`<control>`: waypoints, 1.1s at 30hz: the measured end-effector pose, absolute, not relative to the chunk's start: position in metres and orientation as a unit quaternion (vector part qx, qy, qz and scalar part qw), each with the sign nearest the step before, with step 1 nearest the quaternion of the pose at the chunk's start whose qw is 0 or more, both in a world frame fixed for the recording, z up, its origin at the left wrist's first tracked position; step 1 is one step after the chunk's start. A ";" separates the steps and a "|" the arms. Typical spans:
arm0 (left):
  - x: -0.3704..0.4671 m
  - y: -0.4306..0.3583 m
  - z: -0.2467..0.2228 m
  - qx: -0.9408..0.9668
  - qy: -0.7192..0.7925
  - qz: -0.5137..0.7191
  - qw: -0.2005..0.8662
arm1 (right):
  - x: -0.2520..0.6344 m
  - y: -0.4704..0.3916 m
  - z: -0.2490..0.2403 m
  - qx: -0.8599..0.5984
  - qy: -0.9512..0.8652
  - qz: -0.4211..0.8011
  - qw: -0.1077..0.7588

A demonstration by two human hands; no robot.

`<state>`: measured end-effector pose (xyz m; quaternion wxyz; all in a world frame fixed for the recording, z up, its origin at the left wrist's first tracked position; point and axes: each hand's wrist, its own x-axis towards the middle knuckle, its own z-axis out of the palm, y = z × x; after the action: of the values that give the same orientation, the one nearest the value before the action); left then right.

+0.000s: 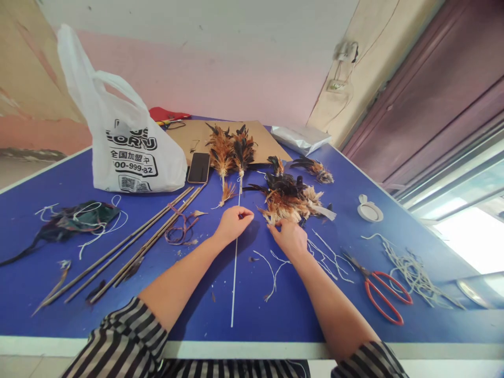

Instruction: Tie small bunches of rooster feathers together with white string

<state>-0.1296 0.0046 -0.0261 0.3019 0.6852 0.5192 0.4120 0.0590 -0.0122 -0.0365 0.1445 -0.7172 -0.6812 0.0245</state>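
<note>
Two striped sleeves point(122, 333) are being worn nearest the camera, and bare forearms are being stretched over the blue surface point(197, 320) toward the feather pile point(291, 197). The near edge of the pile is being touched by the right hand point(292, 239); whether a feather is being grasped in that grip cannot be told. The left hand point(234, 223) is being held just left of the pile, thumb and fingertips drawn together; whether anything is being pinched there cannot be told either. The white rod point(234, 283), also left of the pile, is being crossed by this hand, and a feather bundle point(243, 149) is being carried at its far end.

A thin rod is probably being left easy to roll: by a brush of the wrist, the bundle could be twisted. By a careless tug, light feathers could be pulled loose and scattered. The loose white threads point(273, 273), nearer than the pile, are being left where they could be snagged by the right forearm. The red-handled scissors point(368, 273), right of the pile, are being left within reach of an elbow's nudge.
</note>
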 end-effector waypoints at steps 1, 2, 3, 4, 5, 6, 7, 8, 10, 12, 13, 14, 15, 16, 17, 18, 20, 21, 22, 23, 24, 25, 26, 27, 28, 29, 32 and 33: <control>-0.126 0.004 -0.030 0.664 0.513 0.412 0.356 | 0.058 -0.011 -0.036 -0.720 -0.680 0.023 0.136; -0.123 0.002 -0.033 0.642 0.508 0.411 0.401 | 0.056 -0.009 -0.035 -0.723 -0.679 0.021 0.128; -0.121 0.001 -0.035 0.621 0.505 0.407 0.440 | 0.054 -0.006 -0.034 -0.724 -0.679 0.018 0.122; -0.119 0.000 -0.037 0.605 0.502 0.399 0.473 | 0.052 -0.004 -0.033 -0.724 -0.680 0.014 0.116; -0.117 -0.002 -0.039 0.592 0.499 0.390 0.498 | 0.049 -0.002 -0.032 -0.723 -0.682 0.010 0.114; -0.116 -0.003 -0.039 0.581 0.498 0.382 0.518 | 0.047 0.001 -0.032 -0.721 -0.684 0.008 0.113; -0.115 -0.005 -0.040 0.572 0.496 0.376 0.535 | 0.045 0.002 -0.032 -0.719 -0.686 0.008 0.115; -0.115 -0.006 -0.040 0.563 0.495 0.372 0.548 | 0.043 0.004 -0.032 -0.719 -0.685 0.010 0.118; -0.113 -0.006 -0.040 0.546 0.492 0.367 0.571 | 0.042 0.005 -0.033 -0.725 -0.677 0.021 0.127; -0.113 -0.006 -0.040 0.529 0.488 0.363 0.592 | 0.043 0.004 -0.034 -0.731 -0.665 0.041 0.147; -0.113 -0.005 -0.040 0.518 0.487 0.362 0.603 | 0.045 0.003 -0.034 -0.730 -0.661 0.055 0.166; -0.113 -0.005 -0.040 0.505 0.486 0.363 0.614 | 0.047 0.002 -0.034 -0.724 -0.658 0.077 0.191; -0.113 -0.005 -0.040 0.489 0.483 0.366 0.627 | 0.049 0.000 -0.033 -0.714 -0.655 0.107 0.224; -0.112 -0.005 -0.040 0.471 0.478 0.370 0.642 | 0.051 -0.001 -0.032 -0.699 -0.650 0.145 0.261; -0.112 -0.005 -0.039 0.453 0.469 0.375 0.659 | 0.053 -0.003 -0.030 -0.682 -0.641 0.189 0.297; -0.111 -0.006 -0.039 0.434 0.457 0.380 0.677 | 0.054 -0.005 -0.029 -0.662 -0.629 0.236 0.331; -0.110 -0.007 -0.038 0.402 0.429 0.391 0.708 | 0.053 -0.008 -0.026 -0.623 -0.602 0.322 0.382; -0.109 -0.008 -0.037 0.389 0.415 0.398 0.720 | 0.052 -0.010 -0.025 -0.606 -0.589 0.358 0.398; -0.108 -0.009 -0.037 0.379 0.402 0.403 0.729 | 0.051 -0.011 -0.024 -0.589 -0.578 0.389 0.409; -0.108 -0.009 -0.036 0.370 0.391 0.409 0.737 | 0.049 -0.012 -0.023 -0.573 -0.566 0.420 0.418; -0.107 -0.010 -0.036 0.362 0.382 0.413 0.744 | 0.048 -0.013 -0.023 -0.557 -0.553 0.450 0.426; -0.107 -0.010 -0.035 0.353 0.374 0.414 0.751 | 0.047 -0.013 -0.023 -0.540 -0.538 0.481 0.435; -0.107 -0.010 -0.035 0.344 0.369 0.413 0.758 | 0.046 -0.013 -0.023 -0.520 -0.520 0.511 0.444; -0.107 -0.010 -0.034 0.334 0.365 0.411 0.766 | 0.046 -0.013 -0.024 -0.501 -0.503 0.539 0.454; -0.107 -0.011 -0.034 0.324 0.361 0.407 0.774 | 0.047 -0.012 -0.024 -0.482 -0.487 0.563 0.461; -0.107 -0.011 -0.033 0.316 0.355 0.402 0.782 | 0.047 -0.011 -0.025 -0.467 -0.474 0.583 0.467; -0.107 -0.012 -0.031 0.307 0.332 0.400 0.797 | 0.050 -0.010 -0.025 -0.443 -0.454 0.614 0.469; -0.107 -0.012 -0.030 0.307 0.326 0.403 0.798 | 0.050 -0.010 -0.025 -0.443 -0.453 0.617 0.466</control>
<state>-0.1070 -0.0124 -0.0302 0.7982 0.3071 0.3257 0.4030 0.0498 -0.0095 -0.0250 0.4665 -0.4428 -0.4531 0.6172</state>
